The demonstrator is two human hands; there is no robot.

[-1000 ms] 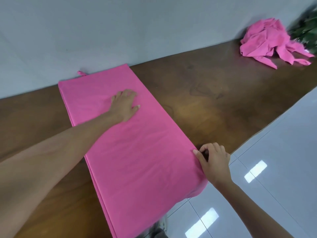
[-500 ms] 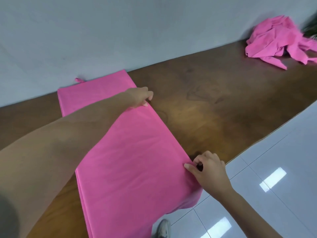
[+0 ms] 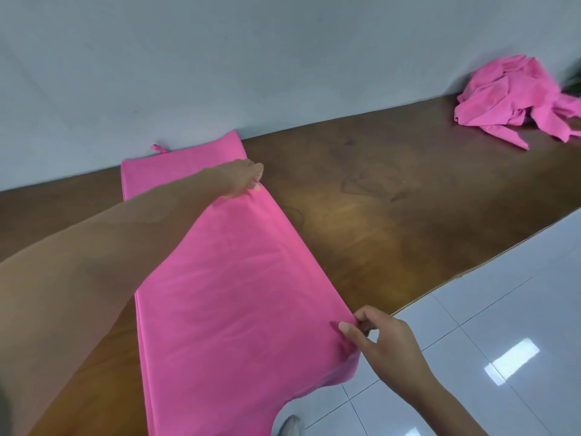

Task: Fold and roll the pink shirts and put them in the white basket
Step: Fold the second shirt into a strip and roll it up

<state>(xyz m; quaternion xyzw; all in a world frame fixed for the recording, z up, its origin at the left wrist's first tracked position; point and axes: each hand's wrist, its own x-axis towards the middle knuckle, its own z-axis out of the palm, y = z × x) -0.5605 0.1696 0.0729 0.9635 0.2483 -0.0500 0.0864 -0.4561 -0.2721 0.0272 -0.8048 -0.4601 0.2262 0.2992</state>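
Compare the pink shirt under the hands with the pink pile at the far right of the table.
The folded shirt lies flat as a long smooth rectangle; the pile is crumpled and bunched.

The folded shirt is gripped along its right edge by the left hand and the right hand; nothing touches the pile.

The folded shirt overhangs the near edge of the table; the pile sits back by the wall.

Both are the same bright pink.

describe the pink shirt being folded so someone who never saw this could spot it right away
Start at the long brown table against the grey wall. The shirt being folded lies flat across its left part as a smooth pink rectangle, its near end hanging off the edge. The left hand and right hand pinch its right edge, unlike the crumpled pink pile at the far right.
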